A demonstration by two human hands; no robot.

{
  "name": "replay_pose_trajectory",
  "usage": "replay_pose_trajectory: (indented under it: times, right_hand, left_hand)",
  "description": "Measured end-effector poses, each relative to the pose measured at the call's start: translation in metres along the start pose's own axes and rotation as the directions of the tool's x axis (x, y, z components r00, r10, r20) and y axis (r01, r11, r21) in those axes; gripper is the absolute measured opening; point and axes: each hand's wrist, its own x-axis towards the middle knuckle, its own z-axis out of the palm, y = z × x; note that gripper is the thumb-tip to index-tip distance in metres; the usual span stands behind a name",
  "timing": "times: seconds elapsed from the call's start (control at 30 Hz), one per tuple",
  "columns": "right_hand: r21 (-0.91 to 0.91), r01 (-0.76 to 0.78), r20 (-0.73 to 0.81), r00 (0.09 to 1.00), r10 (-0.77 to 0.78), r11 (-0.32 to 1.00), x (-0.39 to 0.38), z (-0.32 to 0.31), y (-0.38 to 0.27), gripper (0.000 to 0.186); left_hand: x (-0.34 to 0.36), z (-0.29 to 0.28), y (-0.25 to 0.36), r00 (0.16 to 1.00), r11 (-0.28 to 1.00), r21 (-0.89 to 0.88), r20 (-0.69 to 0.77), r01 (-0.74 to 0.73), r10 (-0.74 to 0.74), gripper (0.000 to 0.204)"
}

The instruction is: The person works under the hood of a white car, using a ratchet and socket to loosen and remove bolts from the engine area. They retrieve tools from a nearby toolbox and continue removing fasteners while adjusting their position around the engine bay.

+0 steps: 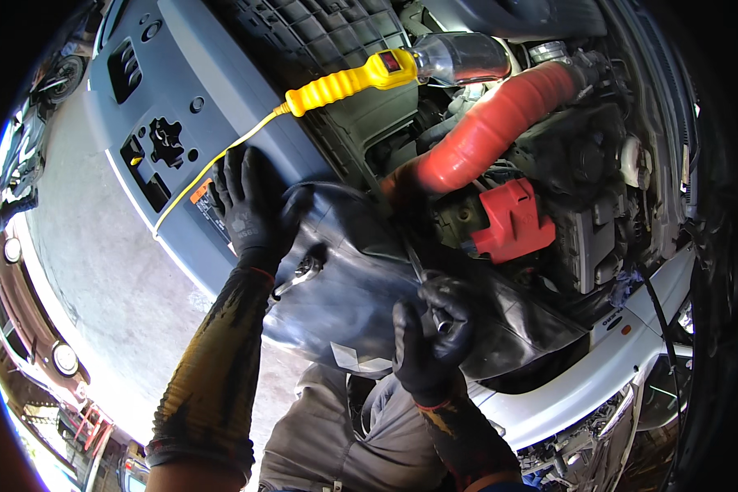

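A: As the blue-grey vehicle panel (168,86) spreads around ten o'clock from the middle of the view, what rests on it?

B: The left hand (250,205), black-gloved, between nine and ten. Its fingers are released, stretched out and slightly parted against the panel.

A: And just right of that?

B: A chrome ratchet wrench (306,269) at eight, lying on the glossy black fender cover (328,307), which drapes from about nine round to four.

A: What crosses at the top?

B: A yellow work-light handle (348,84) at twelve, with its clear lamp head (467,56) at one. A thin yellow cable (258,127) trails from it toward nine, passing near the left fingertips.

A: The other hand?

B: The right hand (435,332), also black-gloved, between four and five. Its fingers are curled round a slim metal tool (416,264), whose shaft points toward eleven; I cannot tell its exact kind.

A: Farther right?

B: A corrugated orange-red intake hose (500,123) between one and two, then a red battery terminal cover (512,221) near three.
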Motion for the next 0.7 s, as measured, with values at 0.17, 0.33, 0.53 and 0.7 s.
replay_pose_trajectory:
  times: [0.17, 0.33, 0.53, 0.7]
  right_hand:
    - [0.158, -0.002, 0.398, 0.915, -0.062, 0.987, 0.059, -0.011, 0.008, 0.029]
    - [-0.035, 0.116, 0.671, 0.739, -0.063, 0.993, 0.097, -0.019, 0.006, 0.028]
    - [-0.734, 0.305, 0.502, 0.845, 0.183, 0.607, 0.082, -0.07, -0.024, 0.049]
    - [-0.823, 0.47, 0.56, 0.766, 0.316, 0.32, 0.069, -0.113, -0.01, 0.053]
  left_hand:
    - [-0.001, -0.001, 0.001, 1.0, 1.0, 0.0, -0.017, -0.003, 0.003, 0.105]
    - [0.003, -0.006, 0.004, 1.0, 0.999, -0.036, 0.006, 0.02, -0.019, 0.104]
    - [0.001, -0.006, 0.003, 0.997, 0.996, -0.071, 0.041, 0.062, -0.059, 0.111]
    - [-0.001, -0.007, 0.0, 0.996, 0.987, -0.143, 0.05, 0.074, -0.067, 0.117]
